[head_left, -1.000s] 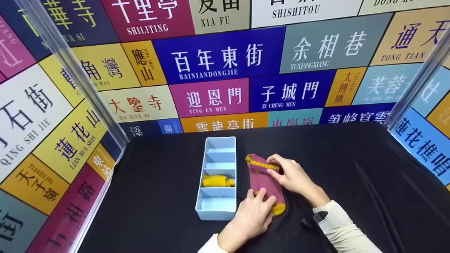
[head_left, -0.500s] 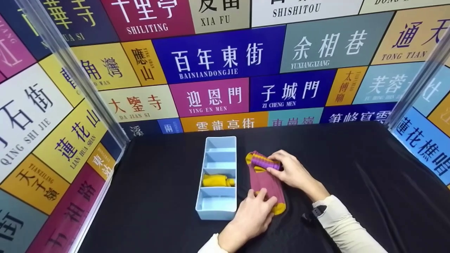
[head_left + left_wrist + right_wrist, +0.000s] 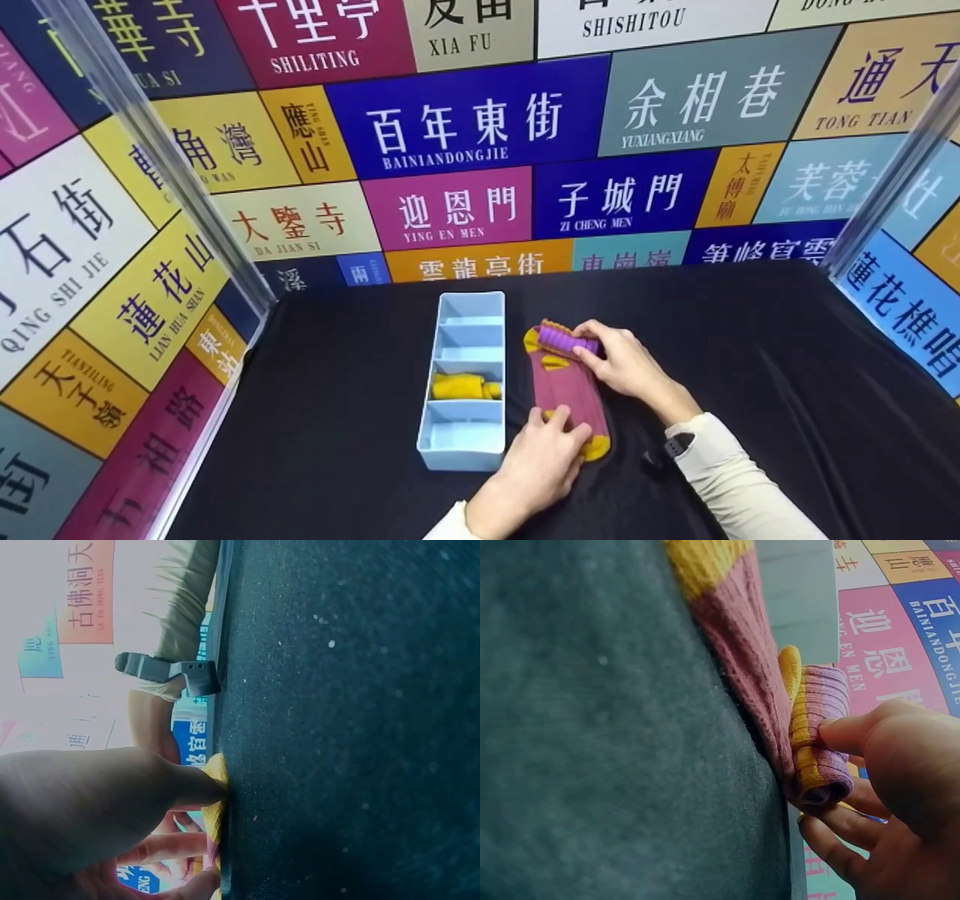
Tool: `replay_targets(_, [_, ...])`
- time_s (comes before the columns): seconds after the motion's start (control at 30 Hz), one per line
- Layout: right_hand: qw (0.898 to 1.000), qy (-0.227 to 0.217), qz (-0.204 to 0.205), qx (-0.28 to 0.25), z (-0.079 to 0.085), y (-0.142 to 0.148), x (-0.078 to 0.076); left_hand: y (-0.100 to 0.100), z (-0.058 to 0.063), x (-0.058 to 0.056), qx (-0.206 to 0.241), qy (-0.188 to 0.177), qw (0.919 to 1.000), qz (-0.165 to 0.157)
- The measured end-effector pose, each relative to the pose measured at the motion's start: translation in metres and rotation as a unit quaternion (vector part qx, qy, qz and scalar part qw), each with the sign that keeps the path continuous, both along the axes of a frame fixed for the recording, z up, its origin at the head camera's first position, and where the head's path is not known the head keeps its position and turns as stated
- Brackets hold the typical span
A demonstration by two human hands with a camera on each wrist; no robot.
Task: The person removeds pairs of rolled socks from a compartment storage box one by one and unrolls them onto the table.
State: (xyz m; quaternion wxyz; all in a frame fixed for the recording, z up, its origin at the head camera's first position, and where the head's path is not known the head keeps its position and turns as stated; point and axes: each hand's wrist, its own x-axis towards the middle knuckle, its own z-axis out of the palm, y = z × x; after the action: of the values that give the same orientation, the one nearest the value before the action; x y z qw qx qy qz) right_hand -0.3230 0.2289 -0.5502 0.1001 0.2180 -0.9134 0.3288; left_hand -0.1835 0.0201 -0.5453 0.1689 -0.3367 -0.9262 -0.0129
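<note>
A pink sock (image 3: 568,391) with yellow toe and heel patches lies flat on the black cloth, its purple-and-yellow ribbed cuff (image 3: 564,339) rolled up at the far end. My right hand (image 3: 630,361) grips that roll; in the right wrist view the thumb lies on the ribbing (image 3: 821,727) and the fingers reach behind and under it. My left hand (image 3: 536,463) rests on the near part of the sock with spread, bent fingers. In the left wrist view its thumb presses the yellow patch (image 3: 216,795). Whether one sock or two lie stacked, I cannot tell.
Left of the sock stands a light blue box (image 3: 427,435) with several compartments in a row. A rolled yellow sock-like bundle (image 3: 461,386) sits in one of them. Behind the black-covered table (image 3: 337,420) rises a wall of coloured signs (image 3: 465,120), with clear posts at both sides.
My right hand has turned the ribbed cuff over into a thicker roll, showing more purple, and shifted slightly. The left hand has stayed almost still on the sock.
</note>
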Motion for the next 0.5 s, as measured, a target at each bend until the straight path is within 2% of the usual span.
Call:
replay_targets(0.1, [1.000,0.006,-0.003,0.003,-0.0013,-0.0004,-0.0021,-0.0005,0.0003,0.0005,0.002,0.011,0.9999,-0.012])
replay_targets(0.37, [0.998,0.046,-0.025,0.019,-0.0006,-0.0013,-0.0055,-0.0022,0.0017,0.0021,-0.003,0.069,0.9973,-0.024])
replay_targets(0.5, [0.998,0.050,-0.029,0.012,-0.0001,-0.0019,-0.0076,-0.0023,0.0023,0.0017,-0.006,0.074,0.9968,-0.028])
